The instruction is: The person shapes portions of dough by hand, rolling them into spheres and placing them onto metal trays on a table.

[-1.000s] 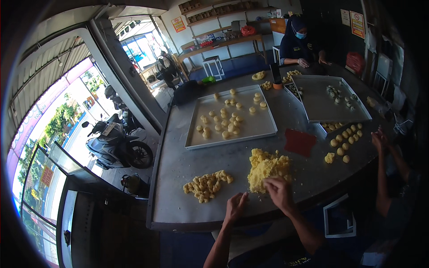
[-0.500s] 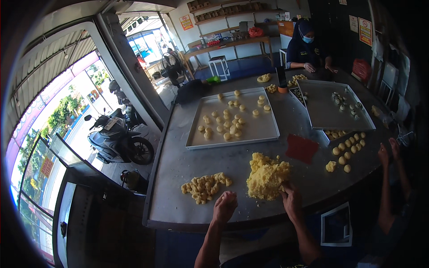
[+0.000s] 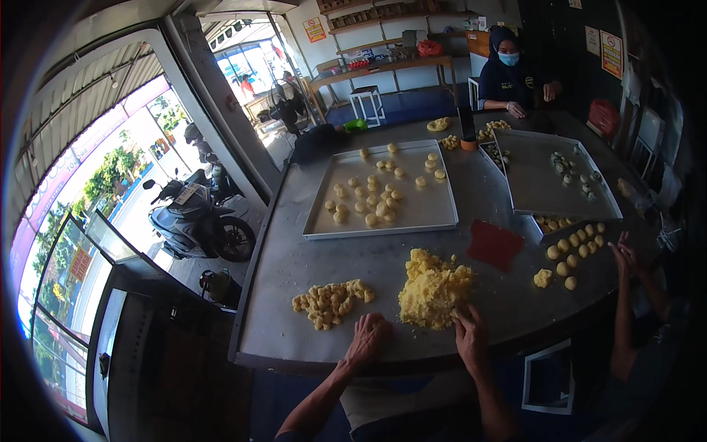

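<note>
On the near side of the metal table, my left hand (image 3: 368,339) rests with curled fingers beside a cluster of small pale dough pieces (image 3: 324,308). Whatever lies under or inside those fingers is hidden. A heap of yellow crumbly filling (image 3: 434,289) rises to its right. At the heap's lower right edge, my right hand (image 3: 471,337) has its fingertips drawn together on the crumbs; the amount between them is too small to make out.
Past the heap lies a red flat sheet (image 3: 496,246). A large tray (image 3: 379,234) holds round dough balls; another tray (image 3: 526,199) carries darker-flecked balls. More balls (image 3: 573,250) stand in rows at right, near another person's hands (image 3: 626,258). A masked person (image 3: 508,85) sits at the far side.
My left hand has gone from a raised fist to lying lower on the table. My right hand stays at the heap's edge. The far person's hand has lifted, and the view has shifted slightly.
</note>
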A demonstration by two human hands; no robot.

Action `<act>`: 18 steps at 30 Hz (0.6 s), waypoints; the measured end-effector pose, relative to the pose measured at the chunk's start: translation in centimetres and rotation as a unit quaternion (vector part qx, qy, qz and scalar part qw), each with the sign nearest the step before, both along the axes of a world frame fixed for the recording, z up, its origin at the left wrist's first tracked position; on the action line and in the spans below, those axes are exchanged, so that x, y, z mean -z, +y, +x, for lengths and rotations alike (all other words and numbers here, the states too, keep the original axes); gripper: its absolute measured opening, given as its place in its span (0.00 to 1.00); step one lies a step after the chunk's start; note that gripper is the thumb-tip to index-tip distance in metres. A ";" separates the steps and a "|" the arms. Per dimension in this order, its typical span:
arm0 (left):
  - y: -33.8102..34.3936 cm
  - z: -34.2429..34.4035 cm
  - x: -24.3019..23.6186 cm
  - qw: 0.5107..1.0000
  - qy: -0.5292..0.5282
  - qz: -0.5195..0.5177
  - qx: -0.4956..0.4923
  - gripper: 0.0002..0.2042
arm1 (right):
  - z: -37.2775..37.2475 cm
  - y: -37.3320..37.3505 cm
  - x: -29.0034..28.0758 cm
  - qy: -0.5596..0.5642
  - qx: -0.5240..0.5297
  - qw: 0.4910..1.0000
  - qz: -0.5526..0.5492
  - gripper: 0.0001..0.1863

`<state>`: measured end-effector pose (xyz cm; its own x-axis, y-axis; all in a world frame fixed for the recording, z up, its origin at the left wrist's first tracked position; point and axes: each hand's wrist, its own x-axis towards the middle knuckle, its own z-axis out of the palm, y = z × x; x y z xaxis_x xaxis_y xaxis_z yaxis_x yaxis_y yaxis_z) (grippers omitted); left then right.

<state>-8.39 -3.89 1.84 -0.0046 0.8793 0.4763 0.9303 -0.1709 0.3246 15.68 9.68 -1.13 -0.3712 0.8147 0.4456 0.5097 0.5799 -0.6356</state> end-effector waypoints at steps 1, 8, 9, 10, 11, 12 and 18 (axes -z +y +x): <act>-0.4 -0.8 0.7 1.000 -0.026 -0.013 -0.011 0.11 | 0.0 -0.2 -0.4 -0.008 0.000 1.000 0.001 0.16; -1.6 -1.3 2.5 0.963 -0.185 -0.031 -0.191 0.09 | 0.2 0.3 1.0 -0.002 -0.034 0.999 -0.015 0.25; -1.7 -1.1 2.7 0.954 -0.208 -0.022 -0.215 0.08 | 0.1 0.3 1.1 -0.006 -0.037 0.999 -0.001 0.25; -1.8 -1.5 2.7 0.963 -0.174 -0.032 -0.206 0.08 | 0.0 0.2 1.2 -0.010 -0.040 0.999 0.013 0.24; -1.6 -2.3 2.4 0.970 -0.139 -0.041 -0.193 0.09 | 0.1 0.3 1.4 -0.026 -0.035 0.998 0.044 0.24; -1.2 -2.9 2.2 0.977 -0.103 -0.051 -0.181 0.10 | 0.4 0.5 1.9 -0.041 -0.031 0.996 0.074 0.24; 6.5 -3.2 1.2 0.974 -0.006 0.000 -0.225 0.08 | 1.1 5.7 6.3 0.025 -0.043 0.995 -0.086 0.22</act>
<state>-11.57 2.61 0.67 -0.3949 0.7866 0.4747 0.9074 0.2530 0.3356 16.77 15.35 -7.39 -0.4234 0.8472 0.3208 0.4290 0.4994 -0.7527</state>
